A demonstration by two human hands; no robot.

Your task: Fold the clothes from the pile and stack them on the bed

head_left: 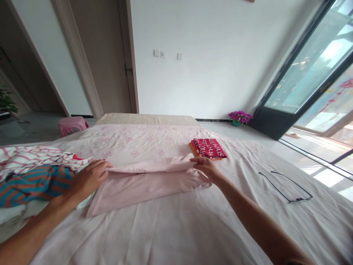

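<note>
Left hand (92, 175) and right hand (205, 167) are gripping opposite ends of a pale pink garment (138, 187) that is lying across the middle of a bed sheet (171, 235). Fingers of the left are closing around one corner of the raised far edge, while those of the right are pinching the other end, with little gap showing at either grip. Holding the two ends well apart is apparently stretching that edge into a fairly straight line and preventing the soft fabric from sagging in between. The near layer is resting loosely on the sheet, its right end bunching into creases.

Just beyond the right hand, a red cloth with white lettering (209, 148) is lying in a flat, squared shape on top of an orange cloth (193, 149), probably stacked because both are compact enough to be sharing one spot. To the left, a red-and-white striped cloth (35, 156) and a blue-and-orange striped cloth (41, 180) are sprawling in a heap, crowding the left forearm and possibly hampering any sweep toward that side. A pair of eyeglasses (300, 200) is resting with temples unfolded to the right of the right forearm, well apart from the garment, but perhaps risking a knock from an elbow. Past the bed, a pink plastic stool (72, 126) and purple potted flowers (240, 117) are standing on the floor.
</note>
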